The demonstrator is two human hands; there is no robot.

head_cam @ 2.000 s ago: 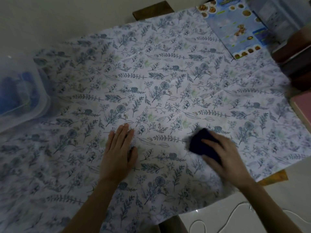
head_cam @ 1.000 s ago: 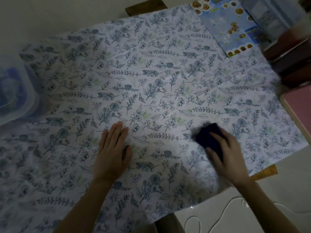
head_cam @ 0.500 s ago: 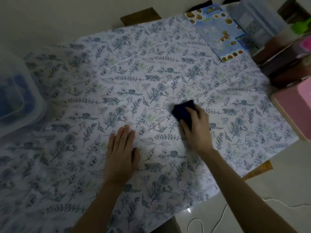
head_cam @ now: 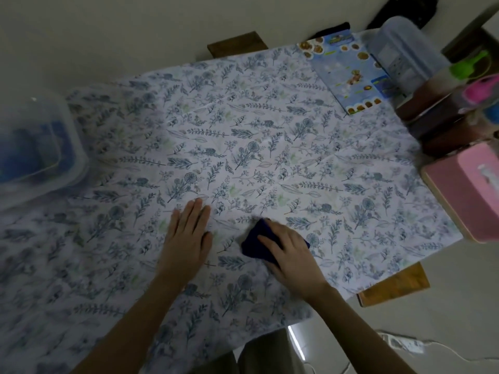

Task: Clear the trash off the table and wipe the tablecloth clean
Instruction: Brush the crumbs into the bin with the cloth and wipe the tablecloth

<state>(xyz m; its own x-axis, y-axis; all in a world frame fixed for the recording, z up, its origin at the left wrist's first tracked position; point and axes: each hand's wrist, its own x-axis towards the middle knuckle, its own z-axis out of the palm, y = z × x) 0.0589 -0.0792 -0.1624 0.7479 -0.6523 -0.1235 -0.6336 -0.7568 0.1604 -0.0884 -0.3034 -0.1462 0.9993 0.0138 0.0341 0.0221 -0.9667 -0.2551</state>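
A white tablecloth (head_cam: pixel 270 147) printed with blue leaves and flowers covers the table. My right hand (head_cam: pixel 293 256) presses a dark blue cloth (head_cam: pixel 255 242) flat against it near the front middle, with the fingers spread over the cloth. My left hand (head_cam: pixel 187 238) lies palm down on the tablecloth just left of the cloth, fingers together and holding nothing. No loose trash shows on the visible tablecloth.
A clear plastic tub (head_cam: pixel 35 147) with blue contents stands at the left edge. A blue printed sheet (head_cam: pixel 348 74) and a clear lidded box (head_cam: pixel 405 49) sit at the back right. A pink box (head_cam: pixel 469 190) and brown containers (head_cam: pixel 442 114) line the right side. A cable (head_cam: pixel 405 346) lies on the floor.
My right hand has swept the dark cloth back toward me and to the left, stopping beside my left hand. The left hand has stayed flat on the tablecloth.
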